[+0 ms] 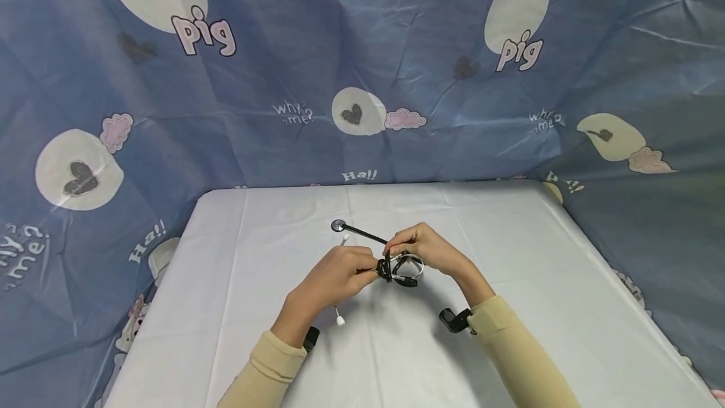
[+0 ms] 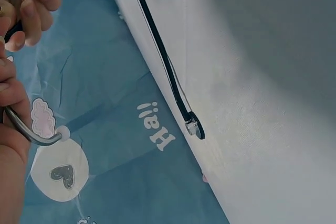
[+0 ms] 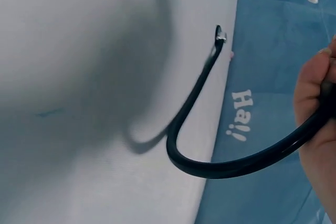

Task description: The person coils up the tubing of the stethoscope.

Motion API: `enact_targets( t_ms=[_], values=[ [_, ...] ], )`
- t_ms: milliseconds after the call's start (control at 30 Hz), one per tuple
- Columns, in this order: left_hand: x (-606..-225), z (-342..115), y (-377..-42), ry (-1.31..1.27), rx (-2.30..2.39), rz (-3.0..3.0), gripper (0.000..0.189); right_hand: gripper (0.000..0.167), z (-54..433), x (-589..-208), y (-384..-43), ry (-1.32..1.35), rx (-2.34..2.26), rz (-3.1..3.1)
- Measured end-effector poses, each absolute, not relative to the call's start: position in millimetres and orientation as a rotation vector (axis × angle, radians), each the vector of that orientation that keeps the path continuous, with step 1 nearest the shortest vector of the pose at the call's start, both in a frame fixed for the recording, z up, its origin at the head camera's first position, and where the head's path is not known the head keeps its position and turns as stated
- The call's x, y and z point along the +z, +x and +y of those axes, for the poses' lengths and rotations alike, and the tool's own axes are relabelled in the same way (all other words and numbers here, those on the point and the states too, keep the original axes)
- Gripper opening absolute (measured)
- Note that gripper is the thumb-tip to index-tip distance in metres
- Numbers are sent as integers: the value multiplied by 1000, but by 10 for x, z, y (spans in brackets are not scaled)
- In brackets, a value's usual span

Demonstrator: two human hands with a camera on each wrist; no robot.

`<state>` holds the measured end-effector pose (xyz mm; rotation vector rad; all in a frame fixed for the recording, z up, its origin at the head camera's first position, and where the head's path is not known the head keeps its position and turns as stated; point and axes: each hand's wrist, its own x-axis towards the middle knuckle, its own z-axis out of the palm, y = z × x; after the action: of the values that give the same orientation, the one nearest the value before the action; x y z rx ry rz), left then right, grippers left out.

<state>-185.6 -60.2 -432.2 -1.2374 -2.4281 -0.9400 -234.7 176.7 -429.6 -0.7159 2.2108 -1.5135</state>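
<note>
A black stethoscope (image 1: 383,269) is held up over the white table, its tubing wound into a small bundle between the two hands. My left hand (image 1: 340,272) grips it on the left of the bundle, with white-tipped ear tubes sticking out on both sides. One ear tip (image 1: 340,320) points toward me. My right hand (image 1: 427,249) pinches the tubing at the upper right of the bundle. From there a length of tube runs left to the round chest piece (image 1: 338,225). In the right wrist view a black loop of tubing (image 3: 226,169) curves out of the right hand.
A white cloth covers the table (image 1: 272,225). Blue printed fabric (image 1: 362,49) hangs behind it and along both sides. Black wrist cameras, such as the right one (image 1: 455,320), stick out below each wrist.
</note>
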Motion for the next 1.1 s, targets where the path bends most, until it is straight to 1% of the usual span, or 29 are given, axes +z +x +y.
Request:
enact_targets(
  t_ms=[133, 267, 333, 467, 567, 833, 1100],
  values=[
    [-4324, -593, -1856, -1208, -965, -2421, 28, 21, 1776, -4349, -2305, -701, -1554, 2201],
    [-4298, -596, -1852, -1182, -1012, -2423, 23, 30, 1785, -4392, -2266, -671, -1560, 2247],
    [-4283, -597, -1850, -1168, -1023, -2430, 22, 31, 1788, -4416, -2250, -648, -1563, 2271],
    [-4287, -585, -1846, -1104, -1025, -2427, 23, 18, 1755, -4454, -2205, -624, -1586, 2320],
    [-4313, -567, -1845, -1032, -1034, -2415, 26, 15, 1717, -4487, -2170, -619, -1630, 2329],
    [-4324, -572, -1858, -788, -1042, -2464, 28, 15, 1626, -4476, -2041, -596, -1582, 2361],
    [-4352, -584, -1880, -700, -1025, -2497, 33, 20, 1618, -4487, -1926, -558, -1565, 2341]
  ],
)
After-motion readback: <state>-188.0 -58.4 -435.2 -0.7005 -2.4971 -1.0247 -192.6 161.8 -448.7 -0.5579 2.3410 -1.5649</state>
